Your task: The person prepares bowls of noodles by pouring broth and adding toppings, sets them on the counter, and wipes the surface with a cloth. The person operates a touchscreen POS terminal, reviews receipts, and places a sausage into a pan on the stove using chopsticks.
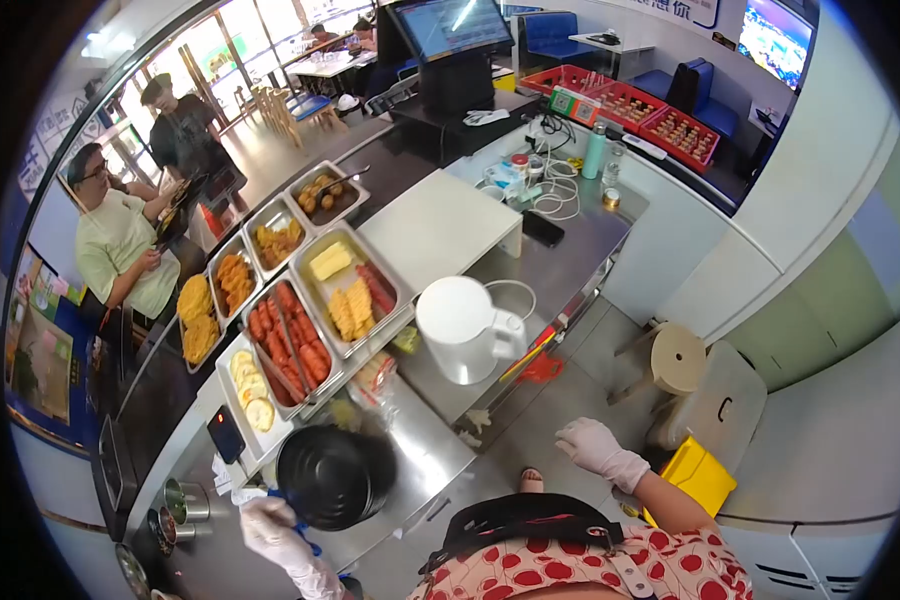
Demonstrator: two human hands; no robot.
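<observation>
My left hand point(273, 530), in a translucent glove, is at the lower left beside a round black container point(336, 478). A small patch of blue shows by its fingers. The fingers are blurred, so I cannot tell whether they grip anything. My right hand point(592, 448), also gloved, hangs over the floor at the right with nothing in it, its fingers loosely extended. Beyond the black container, metal trays hold red sausages point(288, 338), pale round slices point(250, 390) and fried pieces point(350, 308). Tongs lie across the sausages.
A white electric kettle point(460, 325) stands on the counter to the right of the trays. A phone point(542, 228), cables and a green bottle point(594, 150) are farther back. A stool point(670, 358) and a yellow bin point(692, 482) stand at right. Two people are across the counter.
</observation>
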